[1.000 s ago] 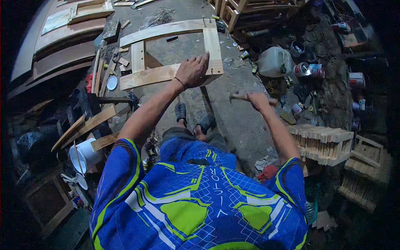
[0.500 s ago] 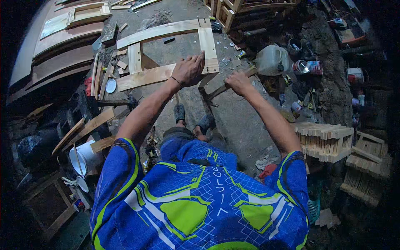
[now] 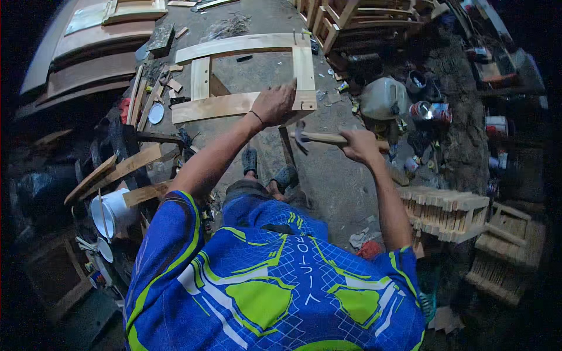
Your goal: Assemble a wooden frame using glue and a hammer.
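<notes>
A pale wooden frame of two long rails and two crosspieces lies raised in front of me. My left hand is closed over its near rail, close to the right corner, with the fingers reaching across the wood. Dark nails stick up at that frame's right-hand corners. To the right, my right hand grips the wooden handle of a claw hammer. The hammer's head points left and hangs apart from the frame, just below its near right corner. Part of the near rail is hidden under my left hand.
Wooden panels lean at the far left. A white bucket stands at the left among boards. On the right are a translucent jug, paint cans and stacked slatted wood pieces. Timber frames stand at the back.
The hammer and my right hand have moved down, and its handle has swung level with the head clear of the frame. My left hand stays on the near rail. The view has shifted slightly.
</notes>
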The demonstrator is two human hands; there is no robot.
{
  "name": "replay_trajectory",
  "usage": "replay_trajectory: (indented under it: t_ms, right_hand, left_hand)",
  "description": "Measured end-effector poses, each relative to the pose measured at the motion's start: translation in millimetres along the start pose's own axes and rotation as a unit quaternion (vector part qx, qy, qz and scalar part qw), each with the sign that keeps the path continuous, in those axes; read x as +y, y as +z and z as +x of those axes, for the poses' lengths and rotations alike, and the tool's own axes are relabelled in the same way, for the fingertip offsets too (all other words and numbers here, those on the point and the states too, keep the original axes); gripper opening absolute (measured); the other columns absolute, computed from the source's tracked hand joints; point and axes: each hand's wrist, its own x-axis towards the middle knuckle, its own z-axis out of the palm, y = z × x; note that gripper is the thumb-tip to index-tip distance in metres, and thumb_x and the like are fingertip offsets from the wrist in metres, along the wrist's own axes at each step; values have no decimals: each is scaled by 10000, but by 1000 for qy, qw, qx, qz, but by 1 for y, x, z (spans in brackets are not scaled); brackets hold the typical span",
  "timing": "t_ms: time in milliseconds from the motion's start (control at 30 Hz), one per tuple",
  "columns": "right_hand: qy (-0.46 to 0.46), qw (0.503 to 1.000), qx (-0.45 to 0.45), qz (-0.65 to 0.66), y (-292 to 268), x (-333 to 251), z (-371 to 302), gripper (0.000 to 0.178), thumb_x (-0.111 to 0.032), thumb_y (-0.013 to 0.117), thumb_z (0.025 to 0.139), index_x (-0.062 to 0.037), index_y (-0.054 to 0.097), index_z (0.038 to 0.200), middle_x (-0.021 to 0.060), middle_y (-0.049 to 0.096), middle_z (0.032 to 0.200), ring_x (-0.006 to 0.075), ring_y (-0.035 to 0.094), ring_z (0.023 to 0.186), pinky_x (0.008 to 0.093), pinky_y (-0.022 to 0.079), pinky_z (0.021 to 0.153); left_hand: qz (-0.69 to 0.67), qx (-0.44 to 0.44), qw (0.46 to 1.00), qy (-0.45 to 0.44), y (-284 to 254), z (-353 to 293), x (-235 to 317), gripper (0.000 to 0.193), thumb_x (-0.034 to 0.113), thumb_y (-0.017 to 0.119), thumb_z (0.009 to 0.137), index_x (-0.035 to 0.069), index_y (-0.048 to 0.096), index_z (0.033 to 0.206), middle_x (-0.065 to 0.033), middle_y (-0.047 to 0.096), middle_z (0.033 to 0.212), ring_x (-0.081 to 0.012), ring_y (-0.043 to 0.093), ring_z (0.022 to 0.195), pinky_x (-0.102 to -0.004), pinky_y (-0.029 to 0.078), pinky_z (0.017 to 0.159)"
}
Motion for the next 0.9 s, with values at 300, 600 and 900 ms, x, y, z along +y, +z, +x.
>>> replay_trajectory:
  t_ms: [300,600,900]
  right_hand:
    - [-313,608,497,534,-60,-74,-88,390,-432,651,933,-53,636,841,49,641,718,234,617,630,376,483,609]
    - [98,857,261,433,-5,-90,-73,268,-248,667,940,10,594,944,72,572,634,280,558,567,412,450,569]
    - [141,868,255,403,-37,-108,-48,234,-197,668,913,17,615,990,65,605,709,249,574,599,394,475,593]
  left_hand:
    - [32,51,998,27,9,2,-9,642,399,632,912,-29,447,1353,-168,650,978,-310,663,936,-422,528,790]
    - [-9,38,999,20,13,8,-11,489,456,730,835,28,568,1005,-159,608,922,-346,641,912,-434,513,792]
    - [-16,59,998,31,20,10,-18,490,470,720,837,41,563,1014,-149,605,939,-332,641,906,-431,511,813]
